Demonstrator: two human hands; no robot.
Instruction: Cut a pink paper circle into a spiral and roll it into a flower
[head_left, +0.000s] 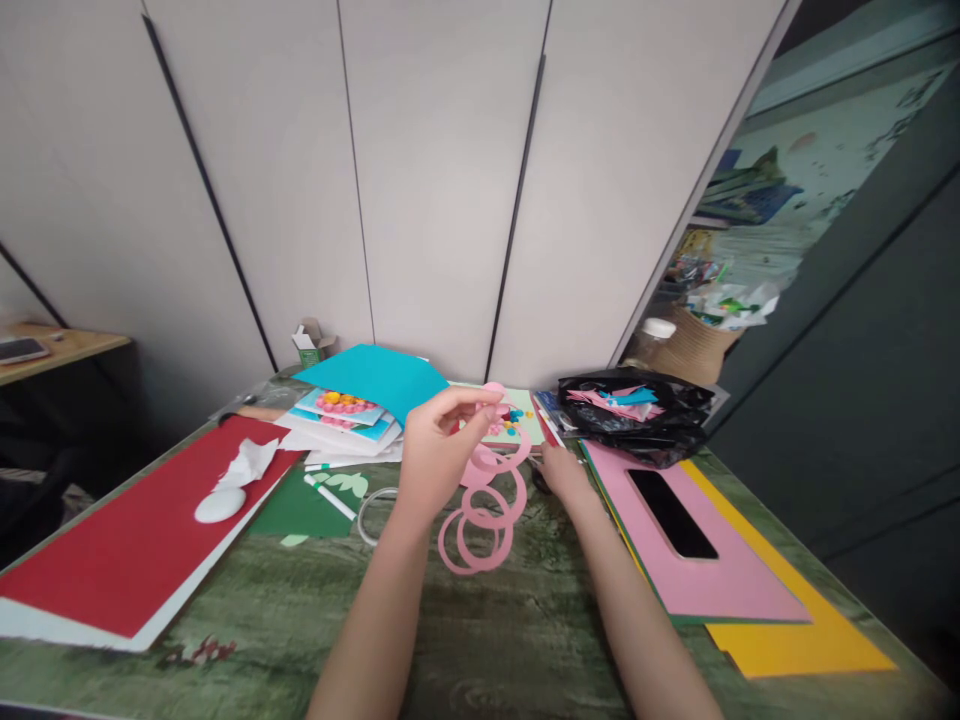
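Observation:
My left hand (439, 450) is raised over the table with thumb and fingers pinched on a small piece of pink paper (493, 390). Below and right of it are several overlapping pink paper rings (493, 518); whether any hang from the hand I cannot tell. Further right, my right hand (561, 472) is low at the table, beside the dark handle of what look like scissors (540, 482). Its fingers are mostly hidden, so its grip is unclear. Behind the hands, a pale green card (531, 432) carries small colourful pieces.
At left lie red sheets (150, 540) with a white oval object (220, 505), and green paper (300, 515) with a marker (330, 497). Blue card (375, 378) tops a stack. A black bag (675, 400) of scraps stands right, near a phone (671, 513) on pink paper (720, 590).

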